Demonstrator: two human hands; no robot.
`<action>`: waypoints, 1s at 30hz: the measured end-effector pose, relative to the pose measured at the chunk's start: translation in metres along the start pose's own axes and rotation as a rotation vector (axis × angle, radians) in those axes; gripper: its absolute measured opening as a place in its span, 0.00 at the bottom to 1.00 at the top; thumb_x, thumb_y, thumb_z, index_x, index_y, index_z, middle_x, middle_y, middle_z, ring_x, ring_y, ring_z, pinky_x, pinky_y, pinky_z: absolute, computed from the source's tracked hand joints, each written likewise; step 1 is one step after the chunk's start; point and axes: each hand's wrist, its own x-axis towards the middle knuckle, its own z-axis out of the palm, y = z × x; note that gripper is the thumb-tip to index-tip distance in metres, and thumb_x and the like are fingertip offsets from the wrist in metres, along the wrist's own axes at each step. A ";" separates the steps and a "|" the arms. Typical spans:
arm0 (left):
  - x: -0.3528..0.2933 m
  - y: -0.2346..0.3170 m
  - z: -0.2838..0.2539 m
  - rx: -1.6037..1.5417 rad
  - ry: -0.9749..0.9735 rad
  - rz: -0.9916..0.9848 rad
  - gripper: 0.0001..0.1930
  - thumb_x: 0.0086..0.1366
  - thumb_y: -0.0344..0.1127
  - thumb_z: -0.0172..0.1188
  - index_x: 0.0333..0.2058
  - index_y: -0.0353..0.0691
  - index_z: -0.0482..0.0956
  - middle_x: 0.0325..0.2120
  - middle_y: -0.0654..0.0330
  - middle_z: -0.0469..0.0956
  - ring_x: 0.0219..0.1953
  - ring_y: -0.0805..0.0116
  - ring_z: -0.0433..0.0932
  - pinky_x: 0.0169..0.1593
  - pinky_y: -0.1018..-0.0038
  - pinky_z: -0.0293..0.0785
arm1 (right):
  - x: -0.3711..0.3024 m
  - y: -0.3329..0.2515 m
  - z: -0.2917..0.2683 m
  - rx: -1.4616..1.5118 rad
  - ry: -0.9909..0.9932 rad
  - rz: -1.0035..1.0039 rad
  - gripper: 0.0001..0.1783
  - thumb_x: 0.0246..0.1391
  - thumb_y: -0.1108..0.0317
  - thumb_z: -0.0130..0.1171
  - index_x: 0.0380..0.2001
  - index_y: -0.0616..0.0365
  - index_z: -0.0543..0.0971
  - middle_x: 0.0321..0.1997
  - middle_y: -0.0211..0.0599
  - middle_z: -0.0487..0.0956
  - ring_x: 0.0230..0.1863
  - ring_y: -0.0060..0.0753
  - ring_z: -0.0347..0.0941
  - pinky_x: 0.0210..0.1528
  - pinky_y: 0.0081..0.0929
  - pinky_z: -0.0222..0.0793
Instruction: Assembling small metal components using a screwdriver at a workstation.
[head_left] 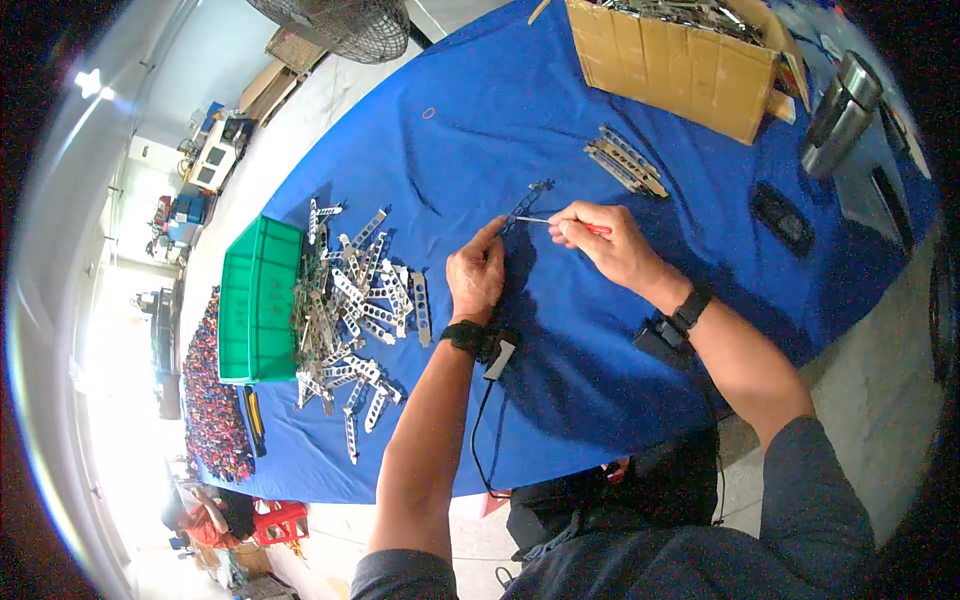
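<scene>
My left hand (475,275) is closed, its fingertips pinching the near end of a slim metal strip with holes (524,203) over the blue cloth. From the right, my right hand (612,242) grips a screwdriver (598,229) by its red handle. The thin shaft points left, and its tip meets the strip or lies just over it; exact contact is too small to tell. Left of my left hand spreads a loose pile of similar perforated metal strips (372,300), beside a green plastic crate (262,300).
A cardboard box (670,75) full of metal parts stands at the far right. Nearer lies a row of strips (625,162). A steel flask (842,115) and a dark oval object (782,217) are further right. A yellow-black cutter (254,420) lies near many small coloured pieces (215,400).
</scene>
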 end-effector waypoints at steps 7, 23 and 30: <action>0.001 -0.007 0.001 -0.007 0.004 0.028 0.15 0.63 0.33 0.56 0.48 0.49 0.82 0.16 0.57 0.74 0.18 0.68 0.72 0.27 0.70 0.69 | 0.001 0.004 0.003 -0.039 0.046 -0.071 0.11 0.62 0.67 0.53 0.36 0.66 0.79 0.34 0.41 0.83 0.38 0.28 0.81 0.41 0.26 0.76; 0.001 -0.001 -0.001 0.073 -0.036 0.014 0.18 0.60 0.31 0.54 0.49 0.52 0.81 0.17 0.53 0.75 0.19 0.59 0.76 0.30 0.66 0.71 | 0.000 0.002 -0.001 -0.059 0.020 -0.006 0.12 0.63 0.67 0.53 0.37 0.66 0.78 0.33 0.39 0.83 0.37 0.26 0.80 0.40 0.25 0.76; 0.001 -0.008 0.001 0.051 -0.028 0.036 0.18 0.61 0.32 0.54 0.49 0.53 0.81 0.16 0.54 0.75 0.19 0.60 0.75 0.30 0.66 0.71 | 0.000 0.000 0.000 0.007 0.019 0.019 0.12 0.64 0.67 0.51 0.39 0.66 0.78 0.34 0.40 0.83 0.38 0.26 0.80 0.41 0.25 0.76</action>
